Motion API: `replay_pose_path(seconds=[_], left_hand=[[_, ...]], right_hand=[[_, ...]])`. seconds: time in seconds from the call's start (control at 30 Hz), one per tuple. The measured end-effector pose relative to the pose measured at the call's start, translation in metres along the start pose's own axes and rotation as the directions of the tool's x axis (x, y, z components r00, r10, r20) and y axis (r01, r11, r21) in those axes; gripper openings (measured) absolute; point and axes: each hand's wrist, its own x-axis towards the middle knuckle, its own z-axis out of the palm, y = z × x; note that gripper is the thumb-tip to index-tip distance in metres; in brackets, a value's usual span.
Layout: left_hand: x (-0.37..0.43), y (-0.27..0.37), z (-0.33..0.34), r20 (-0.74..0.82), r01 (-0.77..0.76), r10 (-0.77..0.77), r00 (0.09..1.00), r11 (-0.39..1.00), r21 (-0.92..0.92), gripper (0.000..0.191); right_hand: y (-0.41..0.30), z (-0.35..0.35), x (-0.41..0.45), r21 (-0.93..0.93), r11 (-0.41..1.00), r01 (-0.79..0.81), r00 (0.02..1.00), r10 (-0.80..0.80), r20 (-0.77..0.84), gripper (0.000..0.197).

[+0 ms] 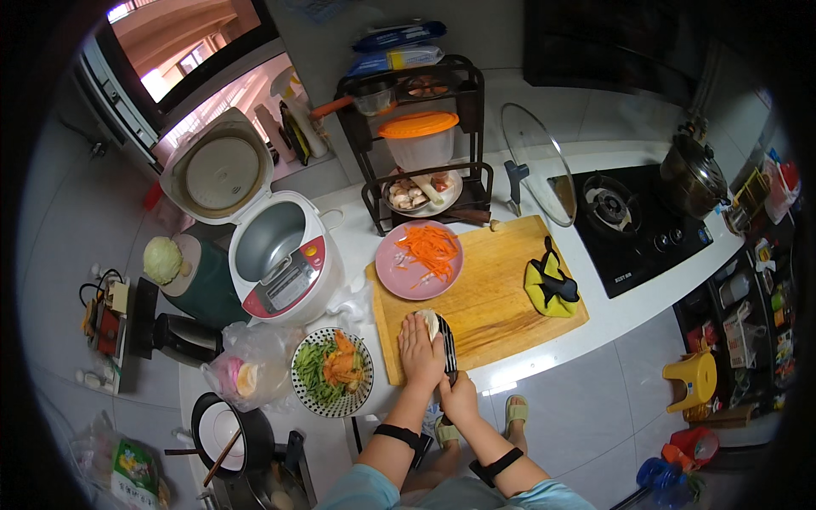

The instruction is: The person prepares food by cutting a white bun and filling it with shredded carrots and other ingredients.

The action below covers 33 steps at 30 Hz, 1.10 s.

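Note:
My left hand [421, 354] presses a pale piece of food [429, 324] against the wooden cutting board [491, 306]; its fingers cover most of the piece. My right hand [459, 400] grips the handle of a kitchen knife [448, 341], whose blade lies alongside the piece and shows light and dark stripes. Beyond my hands, a pink plate [390, 271] with shredded carrot [428, 252] rests partly on the board. To the left stands a dotted bowl [310, 403] holding green shreds [317, 370] and orange peelings. A yellow and black cloth-like item [549, 290] lies at the board's right.
A rice cooker [287, 261] stands open at left, near a plastic bag [264, 357]. Behind the board is a black rack [475, 121] holding a plate of garlic-like pieces [408, 193]. A glass lid [540, 162] leans by the gas stove [637, 255]. A pot [258, 440] sits lower left.

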Motion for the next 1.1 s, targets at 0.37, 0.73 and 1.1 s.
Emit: replay_pose_path(seconds=[0.37,0.73,1.1], left_hand=[[0.004,-0.004,-0.006,0.006,0.047,-0.046,0.999,0.997,-0.06,0.058],[0.009,-0.009,-0.02,0.077,0.24,-0.235,0.969,0.822,-0.516,0.046],[-0.005,-0.021,-0.033,0.135,0.327,-0.463,0.876,0.365,-0.872,0.052]], right_hand=[[-0.012,-0.013,-0.005,0.063,0.997,-0.033,0.995,0.027,0.101,0.041],[-0.007,-0.013,0.014,-0.02,0.998,-0.054,0.989,0.056,0.139,0.043],[-0.043,-0.065,0.016,-0.079,0.997,-0.009,0.977,0.025,0.213,0.042]])
